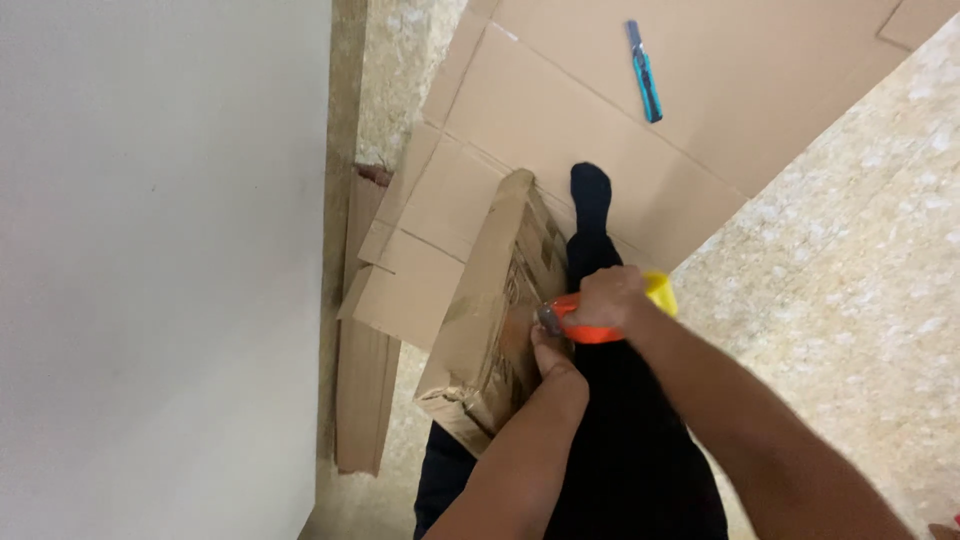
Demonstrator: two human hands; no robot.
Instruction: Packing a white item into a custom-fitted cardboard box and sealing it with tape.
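A folded brown cardboard box [490, 310] stands on edge against my black-trousered leg [610, 440]. My right hand [605, 298] grips an orange and yellow tape dispenser [585, 325], whose grey metal end presses on the box's side. My left hand [550, 355] sits just below the dispenser, with its fingers against the box face and mostly hidden behind it. My foot in a black sock [590, 195] rests on the flat cardboard beyond the box.
A large flattened cardboard sheet [720, 90] covers the speckled floor [850, 290] ahead, with a teal utility knife [645, 75] lying on it. A white wall [160, 270] runs along the left, with a cardboard strip [362, 370] leaning at its base.
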